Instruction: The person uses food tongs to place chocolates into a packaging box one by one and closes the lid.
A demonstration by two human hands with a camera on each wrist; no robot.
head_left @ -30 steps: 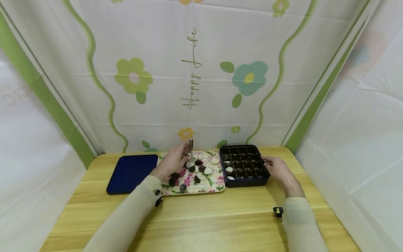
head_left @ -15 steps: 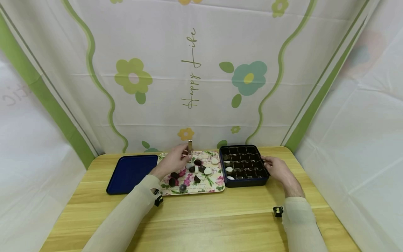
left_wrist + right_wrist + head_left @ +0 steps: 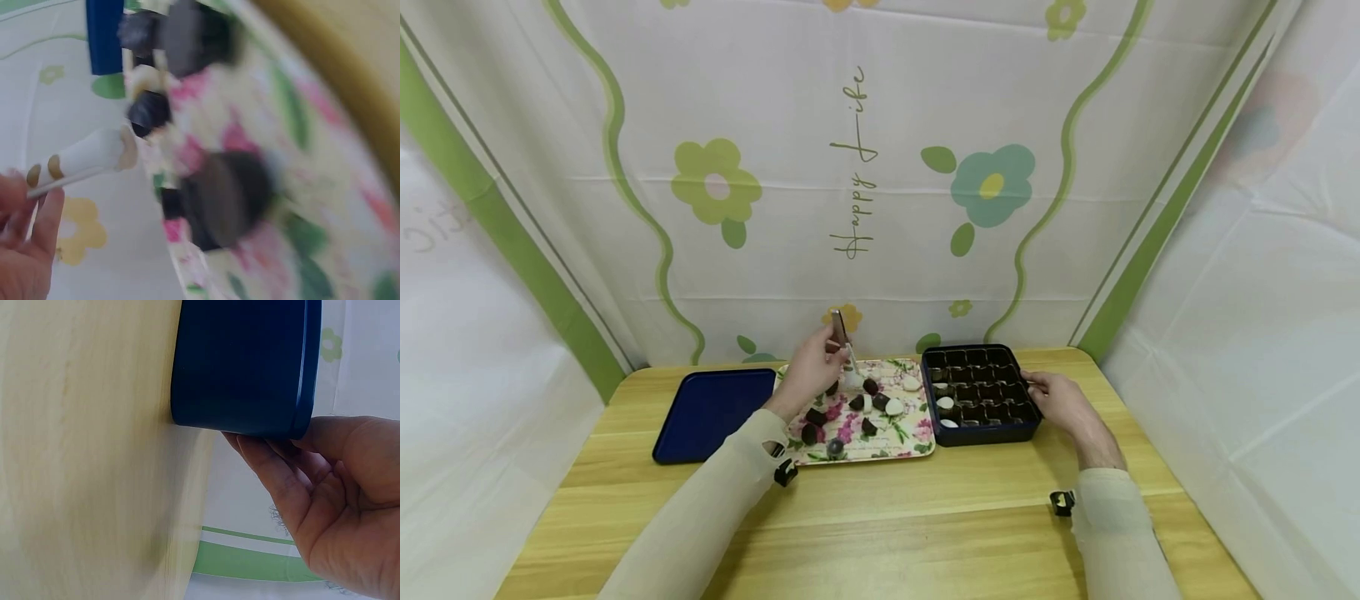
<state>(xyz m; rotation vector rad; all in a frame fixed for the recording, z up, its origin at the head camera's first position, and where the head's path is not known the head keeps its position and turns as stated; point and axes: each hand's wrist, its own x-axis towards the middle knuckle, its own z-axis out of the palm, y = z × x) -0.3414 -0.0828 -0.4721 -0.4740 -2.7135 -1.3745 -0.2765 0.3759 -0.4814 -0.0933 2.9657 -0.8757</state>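
Observation:
My left hand (image 3: 808, 375) holds a pair of tongs (image 3: 839, 327) upright over the far part of a floral tray (image 3: 910, 450), their white ends pointing down. A pale chocolate (image 3: 128, 149) shows at the tips in the left wrist view. Several dark chocolates (image 3: 816, 417) and white chocolates (image 3: 894, 407) lie scattered on the tray. My right hand (image 3: 1060, 402) grips the right side of a dark blue box (image 3: 244, 369), thumb at the rim and fingers against the wall. Inside the box is a dark divided insert (image 3: 985, 375), with a few white chocolates in its left column.
A flat blue lid (image 3: 715, 412) lies left of the tray on the wooden table (image 3: 880, 533). The box stands right beside the tray's right edge. A white patterned curtain (image 3: 880, 250) hangs behind the table, and white cloth walls stand on both sides.
My left hand has tilted the tongs, their top swinging left, and lifted a pale chocolate off the tray. The right hand and the box have stayed put.

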